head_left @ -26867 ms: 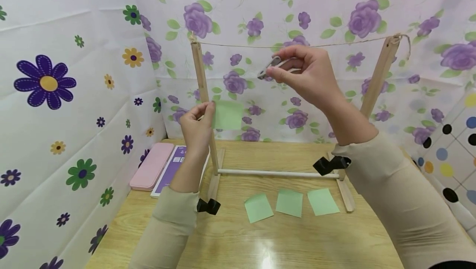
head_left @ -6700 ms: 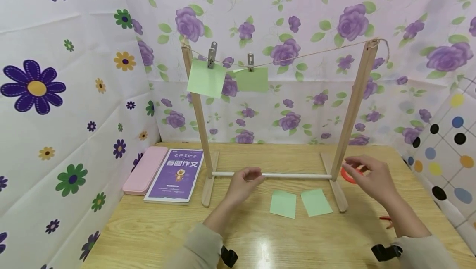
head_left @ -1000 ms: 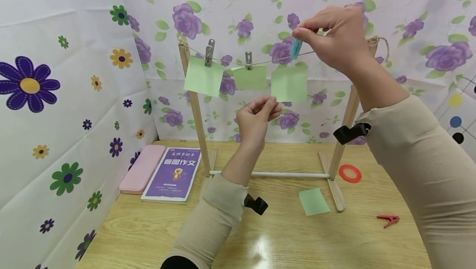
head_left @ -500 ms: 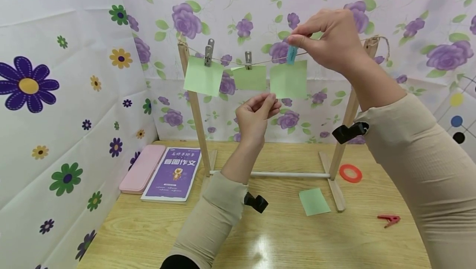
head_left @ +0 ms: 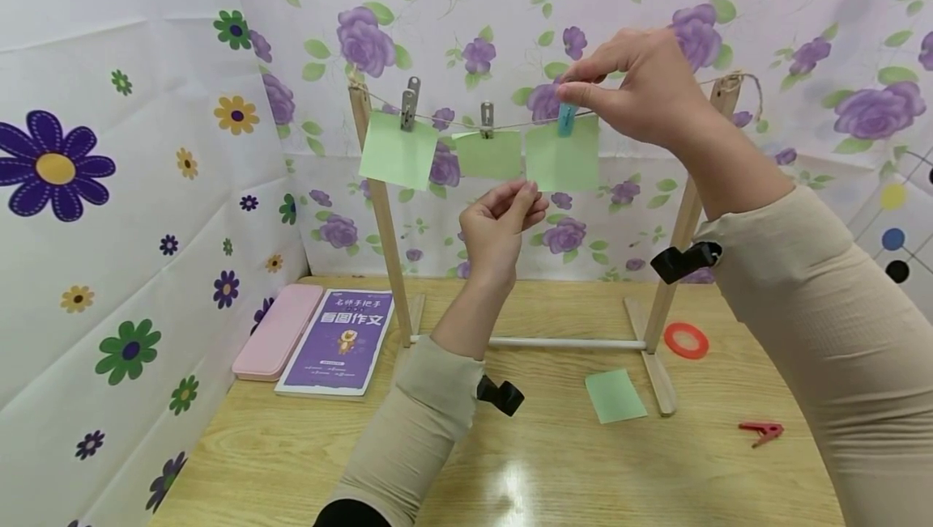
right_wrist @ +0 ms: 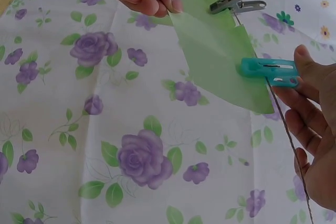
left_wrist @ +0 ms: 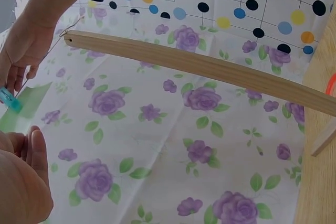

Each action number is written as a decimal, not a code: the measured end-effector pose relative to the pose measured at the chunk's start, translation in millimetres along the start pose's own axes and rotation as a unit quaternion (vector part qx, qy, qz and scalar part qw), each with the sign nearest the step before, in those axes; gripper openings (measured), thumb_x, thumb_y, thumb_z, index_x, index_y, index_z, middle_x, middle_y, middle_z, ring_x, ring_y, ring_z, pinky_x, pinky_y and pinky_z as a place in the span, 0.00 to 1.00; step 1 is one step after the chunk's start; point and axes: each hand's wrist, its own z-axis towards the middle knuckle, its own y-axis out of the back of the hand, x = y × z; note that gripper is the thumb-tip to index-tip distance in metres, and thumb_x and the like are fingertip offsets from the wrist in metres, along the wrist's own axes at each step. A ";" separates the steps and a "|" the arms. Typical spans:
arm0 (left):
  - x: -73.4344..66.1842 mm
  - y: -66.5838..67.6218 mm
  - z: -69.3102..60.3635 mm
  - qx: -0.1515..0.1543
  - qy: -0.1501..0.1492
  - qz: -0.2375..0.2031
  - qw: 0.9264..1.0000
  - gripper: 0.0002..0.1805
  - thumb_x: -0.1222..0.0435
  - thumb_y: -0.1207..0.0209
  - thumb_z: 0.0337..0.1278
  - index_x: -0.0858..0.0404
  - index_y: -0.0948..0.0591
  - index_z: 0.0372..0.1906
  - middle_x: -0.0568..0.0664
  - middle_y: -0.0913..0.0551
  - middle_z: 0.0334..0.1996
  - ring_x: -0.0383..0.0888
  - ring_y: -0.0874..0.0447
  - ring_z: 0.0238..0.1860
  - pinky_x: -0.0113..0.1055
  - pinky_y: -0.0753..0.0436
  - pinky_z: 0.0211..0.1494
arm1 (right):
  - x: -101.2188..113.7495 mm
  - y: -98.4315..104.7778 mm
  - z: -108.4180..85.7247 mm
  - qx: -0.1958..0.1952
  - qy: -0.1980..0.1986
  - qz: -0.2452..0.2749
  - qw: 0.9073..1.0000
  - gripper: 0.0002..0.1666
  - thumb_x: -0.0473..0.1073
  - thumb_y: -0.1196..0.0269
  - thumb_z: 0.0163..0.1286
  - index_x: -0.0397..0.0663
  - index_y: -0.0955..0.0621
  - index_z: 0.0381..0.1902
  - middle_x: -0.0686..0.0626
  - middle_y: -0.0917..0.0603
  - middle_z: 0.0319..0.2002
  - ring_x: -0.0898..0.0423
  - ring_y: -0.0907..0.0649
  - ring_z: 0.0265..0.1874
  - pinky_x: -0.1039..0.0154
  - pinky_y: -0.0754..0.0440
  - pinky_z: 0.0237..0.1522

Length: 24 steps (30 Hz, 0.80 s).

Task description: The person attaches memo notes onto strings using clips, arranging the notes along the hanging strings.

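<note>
My left hand [head_left: 503, 227] pinches the lower-left corner of a green paper square [head_left: 561, 161] that is up at the twine line [head_left: 605, 107]. A blue plastic clothespin [right_wrist: 270, 71] straddles the paper's top edge and the twine. Thumb and fingers of my right hand [head_left: 637, 90] grip its upper end. To the left, two more green squares hang from the line. One metal clip [head_left: 409, 108] holds the leftmost square [head_left: 398, 156], and a second metal clip [head_left: 487, 117] holds the folded-over middle one [head_left: 490, 159].
The twine runs between two wooden posts [head_left: 385, 227], joined low down by a white rod [head_left: 568, 342]. On the table [head_left: 554, 470] lie a green square [head_left: 615, 395], a red clothespin [head_left: 761, 431] and a red ring [head_left: 686, 340]. A purple book [head_left: 338, 341] and pink case [head_left: 279, 331] lie left.
Over the last second, my right hand has lowered the blue clothespin onto the paper's top edge. Since 6.7 s ago, one square has left the table and is up at the line.
</note>
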 end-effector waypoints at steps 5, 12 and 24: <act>-1.1 -1.1 -0.5 0.004 0.002 -0.003 1.000 0.08 0.70 0.34 0.64 0.73 0.15 0.43 0.56 0.13 0.31 0.42 0.10 0.31 0.36 0.10 0.41 | 0.1 1.6 -0.3 0.019 -0.007 0.000 1.000 0.16 0.48 0.32 0.71 0.44 0.11 0.49 0.43 0.14 0.45 0.54 0.25 0.43 0.64 0.29 0.41; -0.5 -0.5 -0.7 0.005 0.004 -0.003 1.000 0.08 0.70 0.34 0.64 0.73 0.15 0.43 0.55 0.13 0.31 0.42 0.10 0.31 0.35 0.10 0.41 | -0.5 4.1 -0.1 0.041 -0.007 -0.013 0.999 0.18 0.48 0.33 0.72 0.43 0.12 0.52 0.41 0.14 0.48 0.49 0.24 0.44 0.58 0.29 0.40; 1.6 0.1 -1.7 0.018 0.020 0.002 1.000 0.09 0.70 0.34 0.64 0.73 0.15 0.44 0.54 0.13 0.32 0.41 0.10 0.31 0.34 0.10 0.41 | -4.0 6.0 0.5 0.072 -0.004 -0.010 0.997 0.19 0.51 0.34 0.73 0.43 0.12 0.52 0.42 0.13 0.45 0.54 0.25 0.40 0.64 0.29 0.33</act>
